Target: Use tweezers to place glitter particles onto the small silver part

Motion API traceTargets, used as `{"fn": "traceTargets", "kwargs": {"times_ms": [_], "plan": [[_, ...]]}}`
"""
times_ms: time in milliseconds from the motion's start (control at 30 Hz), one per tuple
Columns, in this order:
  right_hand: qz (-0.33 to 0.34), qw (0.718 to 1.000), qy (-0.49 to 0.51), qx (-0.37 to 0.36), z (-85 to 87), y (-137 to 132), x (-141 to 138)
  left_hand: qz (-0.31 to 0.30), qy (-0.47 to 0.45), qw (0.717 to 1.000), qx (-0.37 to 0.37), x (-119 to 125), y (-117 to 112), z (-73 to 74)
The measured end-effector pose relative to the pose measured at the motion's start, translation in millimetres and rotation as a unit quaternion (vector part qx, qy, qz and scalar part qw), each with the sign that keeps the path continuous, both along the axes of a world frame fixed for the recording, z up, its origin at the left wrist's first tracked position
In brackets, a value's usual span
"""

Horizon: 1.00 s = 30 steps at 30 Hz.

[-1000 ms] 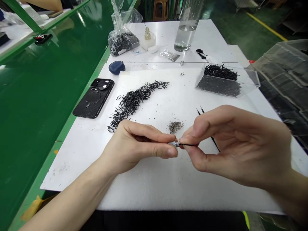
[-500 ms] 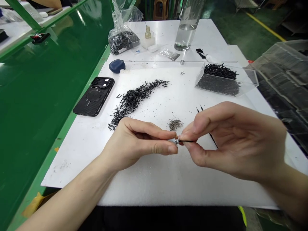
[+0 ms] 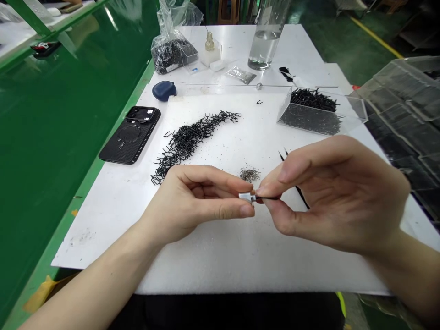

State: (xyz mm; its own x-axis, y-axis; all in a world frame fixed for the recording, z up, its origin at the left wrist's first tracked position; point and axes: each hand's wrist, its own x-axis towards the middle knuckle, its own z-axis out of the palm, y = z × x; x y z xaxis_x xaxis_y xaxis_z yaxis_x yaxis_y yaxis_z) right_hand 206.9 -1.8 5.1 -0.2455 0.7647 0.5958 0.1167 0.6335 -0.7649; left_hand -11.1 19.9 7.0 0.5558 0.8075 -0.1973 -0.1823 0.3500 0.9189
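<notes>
My left hand point(image 3: 195, 199) pinches a small silver metal piece point(image 3: 246, 197) between thumb and forefinger. My right hand point(image 3: 330, 195) pinches a thin black wire point(image 3: 268, 198), whose end meets the silver piece. Black tweezers point(image 3: 282, 156) run beneath my right hand, their tips pointing away from me. Just beyond my fingertips lies a small heap of grey grit point(image 3: 249, 174). A long pile of black staple-shaped wire pieces point(image 3: 192, 142) lies beside my left hand on a white foam sheet point(image 3: 206, 270).
A clear acrylic box of black wire pieces point(image 3: 311, 114) stands at the back right. A phone in a black case point(image 3: 129, 140) and a blue pouch point(image 3: 164, 90) lie at the left. Behind stand a water-filled bottle point(image 3: 264, 46) and a plastic bag point(image 3: 168, 55). A green bench point(image 3: 68, 137) runs along the left.
My hands hold the same grip. My left fingers show more of the silver piece, and the whole scene has shifted slightly up and left in view.
</notes>
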Motion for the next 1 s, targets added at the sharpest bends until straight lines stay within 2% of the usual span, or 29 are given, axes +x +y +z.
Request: {"fn": "traceTargets", "kwargs": {"times_ms": [367, 500, 600, 667, 733, 800, 900, 1000], "plan": [[0.015, 0.999, 0.002, 0.037, -1.2, 5, 2, 0.003, 0.006, 1.000, 0.009, 1, 0, -1.6], [-0.044, 0.999, 0.020, -0.009, 4.0, 0, 0, 0.013, 0.009, 0.999, 0.028, 0, 0, -1.9], [-0.096, 0.993, 0.036, -0.061, 6.6, 0, 3, 0.029, 0.037, 0.993, 0.112, 1, -2, 0.2], [-0.101, 0.990, 0.052, -0.084, 6.4, 3, 5, 0.016, 0.080, 0.971, 0.224, 2, -3, 1.3], [-0.092, 0.989, 0.076, -0.090, 5.4, 6, 8, -0.020, 0.126, 0.931, 0.343, 3, -5, 0.8], [-0.081, 0.989, 0.089, -0.086, 4.6, 9, 9, -0.057, 0.164, 0.885, 0.432, 5, -6, -1.2], [-0.069, 0.989, 0.089, -0.094, 4.3, 10, 8, -0.067, 0.211, 0.832, 0.509, 7, -9, -4.8], [-0.060, 0.990, 0.084, -0.091, 4.2, 10, 8, -0.045, 0.249, 0.810, 0.529, 9, -12, -6.2]]}}
